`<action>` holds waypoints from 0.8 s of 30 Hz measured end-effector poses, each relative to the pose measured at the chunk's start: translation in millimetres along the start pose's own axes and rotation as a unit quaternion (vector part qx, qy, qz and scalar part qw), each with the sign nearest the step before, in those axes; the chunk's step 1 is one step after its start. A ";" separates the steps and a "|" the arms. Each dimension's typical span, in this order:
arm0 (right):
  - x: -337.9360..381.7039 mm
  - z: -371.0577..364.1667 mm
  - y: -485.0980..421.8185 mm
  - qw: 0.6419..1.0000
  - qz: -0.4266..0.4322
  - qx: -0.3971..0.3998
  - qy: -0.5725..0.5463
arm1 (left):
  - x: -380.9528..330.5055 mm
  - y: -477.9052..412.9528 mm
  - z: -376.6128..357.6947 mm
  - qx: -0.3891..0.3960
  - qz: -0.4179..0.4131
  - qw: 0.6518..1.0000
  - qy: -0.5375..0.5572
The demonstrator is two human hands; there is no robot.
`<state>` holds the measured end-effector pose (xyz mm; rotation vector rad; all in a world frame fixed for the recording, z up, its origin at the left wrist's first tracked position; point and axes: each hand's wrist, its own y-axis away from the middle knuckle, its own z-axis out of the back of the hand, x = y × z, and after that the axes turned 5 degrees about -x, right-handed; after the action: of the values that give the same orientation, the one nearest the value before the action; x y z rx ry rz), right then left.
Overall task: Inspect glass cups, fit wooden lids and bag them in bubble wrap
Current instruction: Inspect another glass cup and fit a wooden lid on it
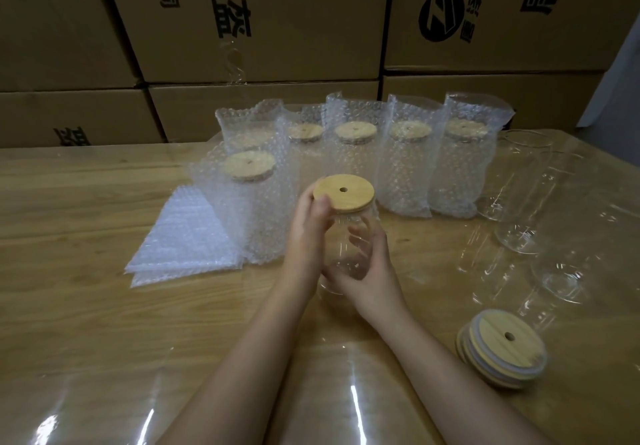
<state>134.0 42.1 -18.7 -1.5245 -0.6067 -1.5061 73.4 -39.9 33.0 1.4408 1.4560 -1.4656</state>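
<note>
A clear glass cup point(346, 237) stands in the middle of the table with a round wooden lid point(344, 192) on its mouth. My left hand point(308, 226) grips the lid's left edge and the cup's upper side. My right hand point(363, 264) wraps round the cup's lower body, its fingers visible through the glass. A flat stack of bubble wrap bags point(183, 240) lies to the left. Several lidded cups in bubble wrap bags point(401, 167) stand behind.
Bare glass cups point(519, 209) stand at the right. A small stack of wooden lids point(502, 351) lies at the near right. Cardboard boxes point(263, 22) wall off the table's far edge. A glossy clear sheet covers the wooden table point(86, 289).
</note>
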 end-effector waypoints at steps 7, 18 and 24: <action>-3.6 0.2 -1.8 1.000 0.017 -0.008 -0.010 | 26.0 15.3 -0.2 -0.061 0.118 0.991 0.020; -1.8 1.4 -0.6 0.999 -0.003 0.017 -0.029 | -31.2 -2.0 90.3 -0.077 -0.035 0.953 -0.292; -2.0 0.2 0.3 0.999 -0.006 0.017 -0.033 | -36.7 -17.7 169.3 -0.217 -0.103 0.911 -0.334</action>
<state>134.1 42.5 -20.7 -1.5506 -0.6776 -1.4519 19.8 -205.4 38.8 0.4497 1.3782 -1.4328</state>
